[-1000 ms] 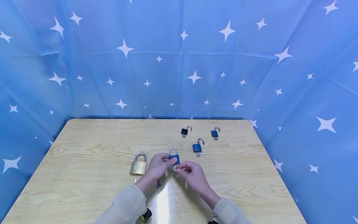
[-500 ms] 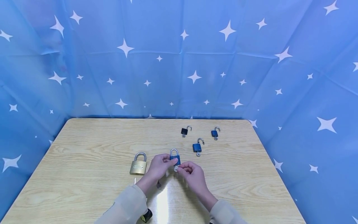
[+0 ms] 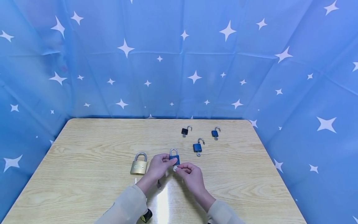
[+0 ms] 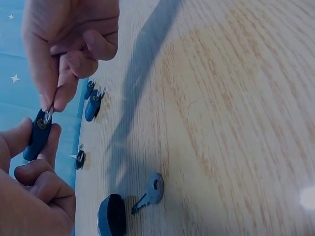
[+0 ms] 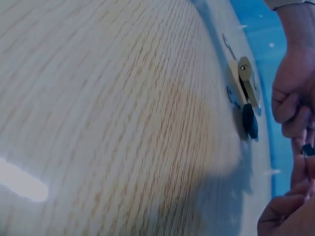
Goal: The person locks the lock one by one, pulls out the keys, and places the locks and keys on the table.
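In the head view, my left hand (image 3: 160,166) pinches a blue padlock (image 3: 174,159) between thumb and fingers, its silver shackle upward and looking closed. A small silver key (image 3: 175,168) sticks out from the bottom of the padlock. The thumb and index finger of my right hand (image 3: 193,176) pinch the head of that key. From the left wrist, the key (image 4: 48,116) shows at the keyhole in the underside of the blue padlock (image 4: 37,137). Both hands are held above the table.
A large brass padlock (image 3: 138,167) stands left of my left hand. Farther back lie a black padlock (image 3: 185,131) and two blue padlocks (image 3: 197,147), shackles open, keys inserted. A loose key (image 4: 154,189) and a dark padlock (image 4: 112,216) lie near the left wrist.
The blue padlock and both hands shift slightly to the right and back again. Both grips stay the same, and the other padlocks have not moved.
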`<state>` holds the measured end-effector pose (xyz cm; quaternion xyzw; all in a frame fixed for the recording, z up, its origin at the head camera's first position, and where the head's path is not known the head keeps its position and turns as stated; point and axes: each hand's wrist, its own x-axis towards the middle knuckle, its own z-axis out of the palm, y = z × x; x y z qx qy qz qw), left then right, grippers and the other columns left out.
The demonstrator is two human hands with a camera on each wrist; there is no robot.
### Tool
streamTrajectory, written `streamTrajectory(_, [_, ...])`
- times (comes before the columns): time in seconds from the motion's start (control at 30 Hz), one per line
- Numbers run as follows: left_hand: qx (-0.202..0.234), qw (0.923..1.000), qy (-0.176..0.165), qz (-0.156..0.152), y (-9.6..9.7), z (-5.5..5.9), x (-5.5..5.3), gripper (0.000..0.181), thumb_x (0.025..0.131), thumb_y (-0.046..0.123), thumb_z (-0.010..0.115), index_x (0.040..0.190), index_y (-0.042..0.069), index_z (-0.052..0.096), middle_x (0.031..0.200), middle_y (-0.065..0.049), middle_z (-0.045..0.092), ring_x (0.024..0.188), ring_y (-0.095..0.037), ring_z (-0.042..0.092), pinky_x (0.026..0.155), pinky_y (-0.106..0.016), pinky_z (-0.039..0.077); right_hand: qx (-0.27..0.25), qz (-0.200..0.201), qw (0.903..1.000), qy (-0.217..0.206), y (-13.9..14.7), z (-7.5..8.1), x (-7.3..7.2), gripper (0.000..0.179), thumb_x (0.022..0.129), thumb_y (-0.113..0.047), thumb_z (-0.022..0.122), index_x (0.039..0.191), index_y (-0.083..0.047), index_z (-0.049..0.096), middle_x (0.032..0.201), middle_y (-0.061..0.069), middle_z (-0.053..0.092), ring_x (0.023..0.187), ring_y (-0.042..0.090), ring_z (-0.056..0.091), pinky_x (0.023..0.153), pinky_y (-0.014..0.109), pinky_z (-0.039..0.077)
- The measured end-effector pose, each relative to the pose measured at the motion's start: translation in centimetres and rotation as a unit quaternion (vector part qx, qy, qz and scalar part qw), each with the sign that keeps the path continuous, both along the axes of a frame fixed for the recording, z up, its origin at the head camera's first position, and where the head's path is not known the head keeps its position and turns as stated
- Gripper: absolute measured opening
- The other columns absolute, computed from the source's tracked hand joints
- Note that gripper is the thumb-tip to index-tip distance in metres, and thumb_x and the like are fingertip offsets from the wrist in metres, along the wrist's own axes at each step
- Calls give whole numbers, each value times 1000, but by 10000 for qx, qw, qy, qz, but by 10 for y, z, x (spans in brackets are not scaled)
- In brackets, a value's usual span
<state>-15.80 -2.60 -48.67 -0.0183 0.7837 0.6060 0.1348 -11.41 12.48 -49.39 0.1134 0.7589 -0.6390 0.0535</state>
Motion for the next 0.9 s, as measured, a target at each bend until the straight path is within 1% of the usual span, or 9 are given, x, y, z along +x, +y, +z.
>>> streamTrajectory(0.17, [75,9999,-61,77,1,-1,0,30,88,30,71,100,2,69,85,-5,72,83,-18,62,74,-27,44,-103,23,9999,-24,-1,1,-1,22,87,-17,73,99,1,68,84,10,72,68,10,60,51,18,40])
streamTrajectory(0.3, [137,9996,-159,172,1,-1,0,31,89,30,70,104,3,68,88,-5,72,89,-22,65,77,-28,45,-161,49,9998,-91,-1,0,-5,20,87,-15,71,99,1,68,85,10,72,72,13,64,52,18,41])
streamTrajectory(0.47, [177,9993,-203,259,2,0,0,32,88,32,71,105,4,68,91,-5,72,91,-21,64,81,-30,47,-133,86,9998,-102,-1,0,-7,19,87,-14,71,99,0,68,83,8,71,73,14,62,55,18,43])
streamTrajectory(0.6, [194,9991,-173,349,3,0,1,39,87,34,72,110,2,66,96,-6,71,91,-18,64,84,-33,50,-58,91,9999,-46,-1,4,-7,20,86,-16,72,98,0,68,83,9,71,74,15,64,58,19,45])
streamTrajectory(0.67, [177,9988,-153,424,2,1,1,43,87,35,72,113,2,65,97,-6,71,89,-14,63,83,-32,50,18,97,9999,-37,-2,5,-7,20,86,-17,73,97,-1,68,82,8,71,74,15,65,59,20,46])
streamTrajectory(0.73, [183,9983,-138,526,1,1,0,42,87,35,72,112,2,66,96,-7,72,80,-14,61,76,-30,50,86,111,9999,-50,-1,6,-7,20,85,-17,73,96,-1,68,81,6,71,73,15,64,60,21,45])
streamTrajectory(0.8, [217,9978,-113,623,0,2,-1,41,87,36,72,110,3,66,95,-6,73,78,-14,61,73,-27,48,169,137,9997,-112,-1,6,-7,19,84,-18,74,95,-3,69,79,3,70,72,15,63,59,21,44])
streamTrajectory(0.9, [310,9969,-138,712,-2,4,-4,38,87,36,72,107,4,67,94,-7,73,82,-20,64,73,-27,47,323,264,9990,-161,-1,6,-6,18,82,-18,74,94,-4,69,76,0,67,69,13,59,59,21,43])
